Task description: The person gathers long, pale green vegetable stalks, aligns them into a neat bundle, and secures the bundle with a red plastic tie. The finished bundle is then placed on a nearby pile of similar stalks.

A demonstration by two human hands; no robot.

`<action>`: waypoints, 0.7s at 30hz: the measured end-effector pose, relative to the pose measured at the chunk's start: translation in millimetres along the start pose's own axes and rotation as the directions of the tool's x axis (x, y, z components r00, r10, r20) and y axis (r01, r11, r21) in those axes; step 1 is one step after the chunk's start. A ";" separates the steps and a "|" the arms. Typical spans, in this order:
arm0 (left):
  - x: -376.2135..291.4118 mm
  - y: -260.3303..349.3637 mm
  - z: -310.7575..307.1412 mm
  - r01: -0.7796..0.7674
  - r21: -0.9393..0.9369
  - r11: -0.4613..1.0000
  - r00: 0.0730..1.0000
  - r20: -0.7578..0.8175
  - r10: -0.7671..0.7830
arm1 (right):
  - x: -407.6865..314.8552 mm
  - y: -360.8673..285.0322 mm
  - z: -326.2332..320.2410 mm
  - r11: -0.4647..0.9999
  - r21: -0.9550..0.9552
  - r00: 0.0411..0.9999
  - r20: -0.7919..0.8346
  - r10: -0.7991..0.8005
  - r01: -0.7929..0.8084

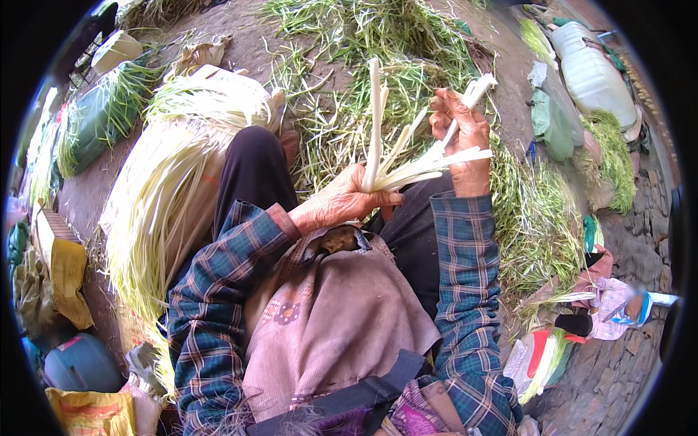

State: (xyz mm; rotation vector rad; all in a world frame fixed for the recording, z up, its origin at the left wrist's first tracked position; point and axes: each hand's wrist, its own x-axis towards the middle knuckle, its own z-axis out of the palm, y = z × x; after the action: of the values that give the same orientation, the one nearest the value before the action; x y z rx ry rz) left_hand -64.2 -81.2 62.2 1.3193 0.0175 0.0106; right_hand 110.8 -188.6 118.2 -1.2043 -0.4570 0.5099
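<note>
My left hand (349, 199) is closed around the lower part of several pale stalks (374, 125), perhaps chives or leeks, which fan out up and to the right above my lap. To the right, my right hand (461, 128) is raised, its fingers pinching a white stalk (477, 91) near its upper end. Some of the fanned stalks reach across to the right wrist. A large bundle of long, pale yellow leaves (163, 180) lies over sacking beside my bent left knee. A pinkish apron (343, 321) covers my lap.
Green and straw-coloured leaf trimmings (398, 49) cover much of the ground ahead and right. A covered bundle (101, 128) and a yellow container (68, 267) stand left, above a blue-grey rounded object (82, 362). Right are a large whitish plastic container (594, 71) and a seated person (613, 308).
</note>
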 end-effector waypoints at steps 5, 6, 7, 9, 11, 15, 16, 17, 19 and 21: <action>6.7 -13.5 -3.8 -0.208 -0.086 0.974 0.925 -0.340 0.168 | -6.5 8.0 -9.2 0.969 -0.034 0.916 -0.319 -0.242 0.244; 9.0 -13.5 -8.3 -0.240 -0.035 0.970 0.899 -0.385 0.209 | -8.3 2.2 -14.3 0.959 0.048 0.907 -0.342 -0.247 0.279; 9.7 -12.6 -10.6 -0.289 -0.062 0.955 0.868 -0.438 0.234 | -8.7 -4.9 -19.5 0.940 0.129 0.896 -0.367 -0.251 0.316; 10.9 -6.2 -19.5 -0.322 -0.142 0.936 0.873 -0.428 0.235 | -11.3 -22.2 -29.7 0.924 0.045 0.816 -0.485 -0.313 0.381; 7.9 3.8 -25.4 -0.257 -0.190 0.947 0.925 -0.333 0.184 | -16.1 -26.1 -29.7 0.862 0.030 0.791 -0.417 -0.449 0.505; 5.4 24.0 -22.4 -0.076 -0.214 0.974 0.987 -0.156 0.042 | -27.0 3.7 2.2 0.960 -0.122 0.967 -0.001 -0.255 0.253; 5.1 27.1 -18.7 -0.090 -0.222 0.971 0.991 -0.113 0.066 | -33.2 11.7 11.4 0.980 -0.095 0.982 0.084 -0.170 0.177; 4.9 29.3 -15.6 -0.048 -0.223 0.974 0.993 -0.119 0.021 | -35.7 15.9 19.2 0.980 -0.142 0.982 0.149 -0.120 0.141; 4.2 30.9 -11.1 -0.023 -0.238 0.971 0.995 -0.102 -0.001 | -41.7 25.5 34.6 0.967 -0.202 0.979 0.164 -0.121 0.153; 3.7 29.2 -9.6 -0.037 -0.267 0.963 0.993 -0.121 0.005 | -46.2 27.9 42.8 0.964 -0.226 0.990 0.055 -0.132 0.141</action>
State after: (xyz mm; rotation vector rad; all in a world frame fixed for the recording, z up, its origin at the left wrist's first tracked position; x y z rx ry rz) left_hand -60.6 -64.6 88.0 1.0447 0.1012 0.1070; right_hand 45.2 -176.2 101.3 -1.3748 -0.6419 0.3693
